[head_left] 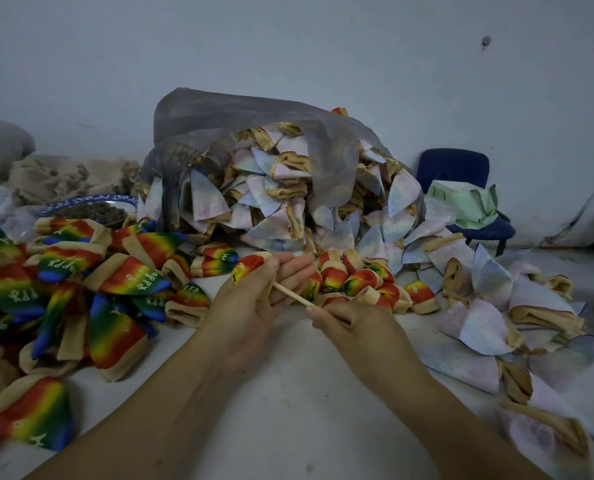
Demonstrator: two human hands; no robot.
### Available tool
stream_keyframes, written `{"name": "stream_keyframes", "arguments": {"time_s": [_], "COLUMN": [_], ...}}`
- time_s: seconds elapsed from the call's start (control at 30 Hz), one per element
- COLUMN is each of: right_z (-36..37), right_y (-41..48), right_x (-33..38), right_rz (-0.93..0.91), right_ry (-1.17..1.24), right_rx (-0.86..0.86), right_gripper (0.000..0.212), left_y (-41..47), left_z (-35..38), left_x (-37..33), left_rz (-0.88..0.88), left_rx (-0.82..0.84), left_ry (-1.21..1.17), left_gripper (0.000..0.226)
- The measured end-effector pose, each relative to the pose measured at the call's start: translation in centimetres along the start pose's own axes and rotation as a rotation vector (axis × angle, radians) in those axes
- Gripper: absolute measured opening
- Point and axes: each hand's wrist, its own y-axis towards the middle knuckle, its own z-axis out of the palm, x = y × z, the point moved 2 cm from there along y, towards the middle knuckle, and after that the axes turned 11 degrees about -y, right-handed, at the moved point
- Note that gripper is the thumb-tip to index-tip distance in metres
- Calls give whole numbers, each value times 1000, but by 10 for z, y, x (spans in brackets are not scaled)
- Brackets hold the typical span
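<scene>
I have the left hand (261, 292) near the middle of the table (288, 393). Its fingers are curled round a small rainbow fabric piece (248, 268), which pokes out at the hand's eleven o'clock. The right hand (351, 323) sits at the left hand's four o'clock, thumb and fingers clamped on the near end of a thin wooden stick (293, 296). The stick slants up toward ten o'clock and vanishes behind the left fingers, so I cannot tell how deep its tip sits in the fabric.

That hidden tip is my main worry. A hard push could drive it through the seam at the point of the piece. If it glances off the cloth, it could jab the left palm instead.

The right hand grips the stick at its very end. I judge that gives little control, and a sideways load could bend or snap the stick.

If the left fingers slacken, the piece may bunch up or ride along with the stick.

Sorting could go wrong too. A heap of rainbow pieces (115, 271) lies at nine o'clock. Pale pieces (479, 306) lie at three o'clock, and more spill from the grey bag (219, 133) at twelve. A cluster of small rainbow pieces (357, 282) sits just beyond the hands at one o'clock. A piece dropped carelessly would be lost in the wrong lot.
</scene>
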Motion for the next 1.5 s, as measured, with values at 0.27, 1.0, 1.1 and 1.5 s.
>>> {"name": "stream_keyframes", "arguments": {"time_s": [0.27,1.0,1.1,1.5], "right_z": [2,-12,-15,6], "right_y": [-4,0,0,-10], "right_x": [18,-2,0,30], "right_rz": [145,100,106,324], "right_ry": [537,379,403,530], "right_rx": [197,164,200,318], "right_gripper": [42,47,48,53], "left_y": [-3,0,-1,2], "left_z": [10,-4,1,3], "left_x": [-11,-4,-2,-10], "left_rz": [-29,209,111,148], "left_rx": [190,-302,-353,-463], "left_ry": [-70,628,631,494], "left_gripper": [37,52,57,57]}}
